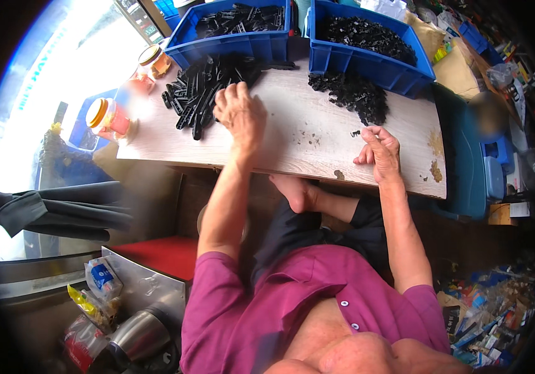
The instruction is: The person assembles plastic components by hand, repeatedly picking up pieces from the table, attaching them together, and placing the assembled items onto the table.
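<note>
left hand: grip spread loosely, palm down, fingertips touching pile of long black strips at far-left of counter | right hand: grip narrow, pinched, contents unclear; small black clips heap just beyond it, tiny black piece beside fingertips

I see a board lying across my lap. At its far edge stand two bins side by side, the left bin and the right bin, each holding parts. A pile of long strips lies before the left bin, under my left hand. A heap of small clips lies before the right bin; my right hand rests nearer me. Two jars stand at the board's left end.
</note>
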A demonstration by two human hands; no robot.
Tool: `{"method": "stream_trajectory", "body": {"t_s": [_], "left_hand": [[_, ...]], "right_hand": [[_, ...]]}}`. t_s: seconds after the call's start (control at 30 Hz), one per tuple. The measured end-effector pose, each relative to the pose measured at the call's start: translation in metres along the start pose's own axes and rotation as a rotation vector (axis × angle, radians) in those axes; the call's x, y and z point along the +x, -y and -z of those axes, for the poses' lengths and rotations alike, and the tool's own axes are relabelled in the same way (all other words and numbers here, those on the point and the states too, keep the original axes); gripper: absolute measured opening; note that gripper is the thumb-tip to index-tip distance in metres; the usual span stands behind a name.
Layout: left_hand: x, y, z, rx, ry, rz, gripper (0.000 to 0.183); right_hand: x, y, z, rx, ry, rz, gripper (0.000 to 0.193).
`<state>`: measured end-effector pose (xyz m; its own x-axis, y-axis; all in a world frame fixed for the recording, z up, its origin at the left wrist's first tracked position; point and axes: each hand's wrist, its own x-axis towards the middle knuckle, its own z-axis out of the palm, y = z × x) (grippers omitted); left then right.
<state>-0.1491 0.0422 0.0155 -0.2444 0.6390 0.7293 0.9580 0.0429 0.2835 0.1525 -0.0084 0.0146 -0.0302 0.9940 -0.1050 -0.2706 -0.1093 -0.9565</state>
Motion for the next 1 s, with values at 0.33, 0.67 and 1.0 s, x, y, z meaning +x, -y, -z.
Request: {"method": "stream_trajectory", "body": {"t_s": [0.33, 0.67, 1.0], "left_hand": [[-0.014, -0.006, 0.003, -0.224, 0.451, -0.229, 0.046], [-0.013, 0.0, -0.01, -0.119, 0.332, 0.084, 0.027], [-0.053, -0.033, 0.016, -0.619, 0.302, 0.053, 0.016]], "right_hand": [[-0.002, 0.001, 0.001, 0.002, -0.028, 0.023, 0.022], [0.0, -0.005, 0.003, -0.025, -0.014, 0.054, 0.019], [-0.002, -0.003, 0.003, -0.003, -0.028, 0.065, 0.019]]}}
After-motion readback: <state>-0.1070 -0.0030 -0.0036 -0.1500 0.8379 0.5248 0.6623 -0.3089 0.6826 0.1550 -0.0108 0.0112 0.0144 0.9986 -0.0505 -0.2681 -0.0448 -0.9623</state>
